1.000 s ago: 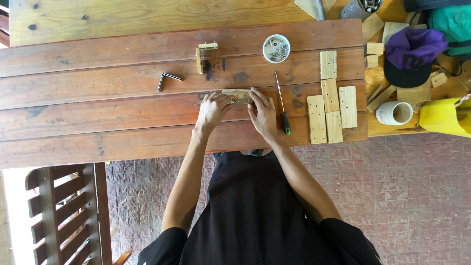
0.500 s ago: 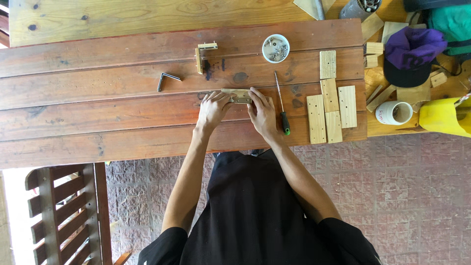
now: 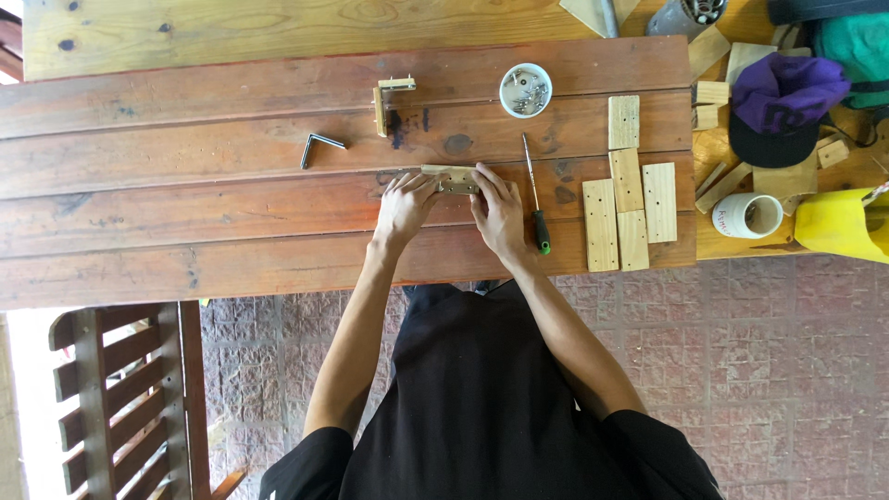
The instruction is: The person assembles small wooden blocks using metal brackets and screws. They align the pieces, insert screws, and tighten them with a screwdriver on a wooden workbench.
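left hand [image 3: 405, 206] & right hand [image 3: 498, 211] rest mid-table [image 3: 185, 268], fingers curled onto a small wood block [image 3: 450, 176] w/ a metal plate, pinning it from both sides. screwdriver [image 3: 534, 193] lies just right of right hand, wood slats [image 3: 628, 206] nearer the right edge. farther back: hex key [image 3: 319, 146], small wood assembly [image 3: 385, 100], bowl of screws [image 3: 525, 90].

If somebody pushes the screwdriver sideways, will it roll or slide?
The screwdriver would probably roll: its shaft is thin and round, and it lies flat on the table. The thicker green-tipped handle might make it turn in a curve. It looks stiff and light.
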